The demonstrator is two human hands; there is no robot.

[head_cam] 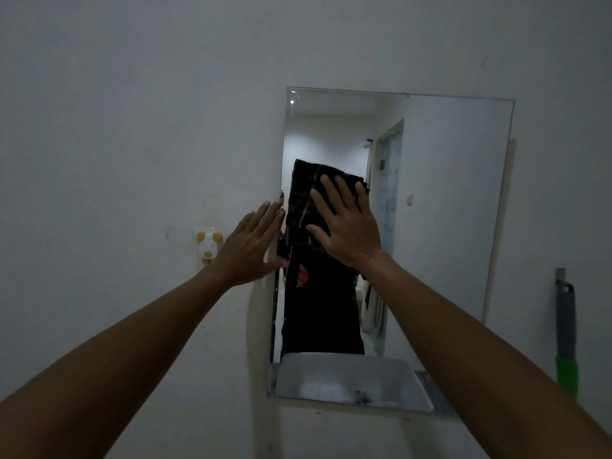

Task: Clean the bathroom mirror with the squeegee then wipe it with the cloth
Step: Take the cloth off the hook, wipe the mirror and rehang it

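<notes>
A frameless mirror (447,210) hangs on a plain white wall (132,111) in a dim room, and a squeegee (566,329) hangs at its right. The right hand (344,223) presses a dark cloth (308,193) flat on the glass, fingers spread. The left hand (251,246) lies open on the mirror's left edge, gripping nothing, near a small animal-shaped hook (208,245).

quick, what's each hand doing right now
Left hand: open, flat at the left edge of the mirror, holding nothing.
Right hand: open, palm pressing the dark cloth flat against the mirror.
</notes>
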